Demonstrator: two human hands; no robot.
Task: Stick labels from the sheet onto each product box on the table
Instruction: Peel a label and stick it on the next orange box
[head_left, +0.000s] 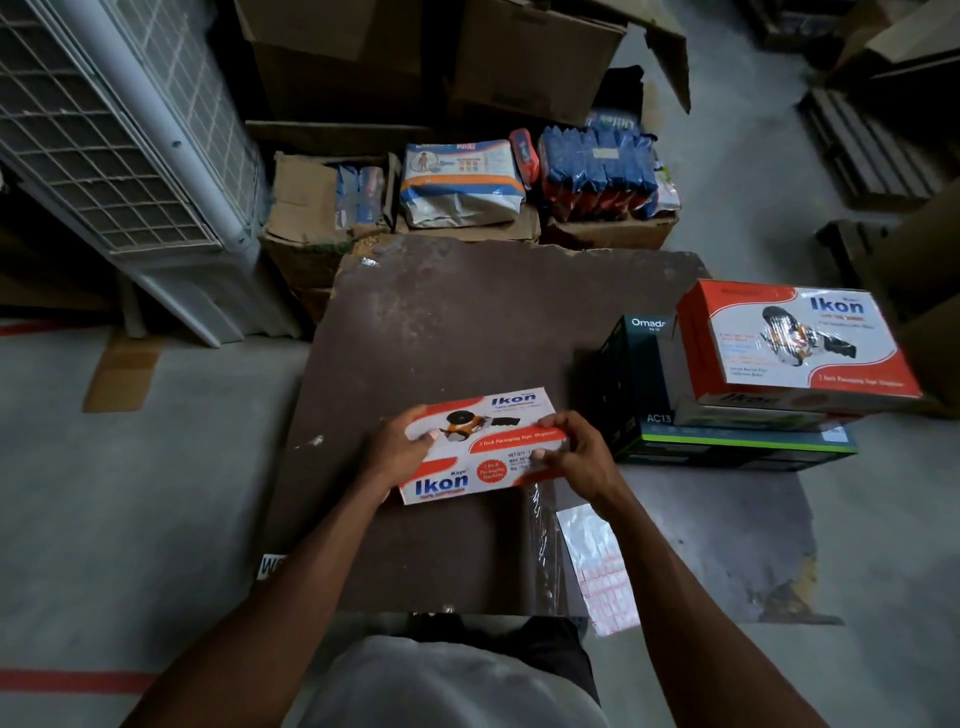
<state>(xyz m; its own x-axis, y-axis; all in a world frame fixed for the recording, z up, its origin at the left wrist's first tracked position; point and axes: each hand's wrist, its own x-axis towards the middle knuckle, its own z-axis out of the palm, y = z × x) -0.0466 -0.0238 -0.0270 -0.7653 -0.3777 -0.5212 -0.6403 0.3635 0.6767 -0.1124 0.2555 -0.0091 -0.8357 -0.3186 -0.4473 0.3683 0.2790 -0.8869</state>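
An orange-and-white Ikon box (480, 441) sits on the dark brown desk (467, 322), near its front middle, held from both sides; the left hand (397, 449) clasps the box's left end, thumb on the top face and fingers curled round the edge, so that grip is clamped on the box; the right hand (571, 454) holds the right end, fingers bent over the top corner and thumb pressing the front face, likewise clamped on the box. The label sheet (597, 564), glossy with rows of small red-and-white stickers, lies on the desk to the right of the box and nearer the person, apart from both hands. At the desk's right edge a second Ikon box (795, 345) rests on top of a stack, with a dark Omada box (636, 374) just beside it on the left and a flat dark box (737, 444) beneath; cardboard cartons (322, 228) with packaged goods stand beyond the desk's far edge.
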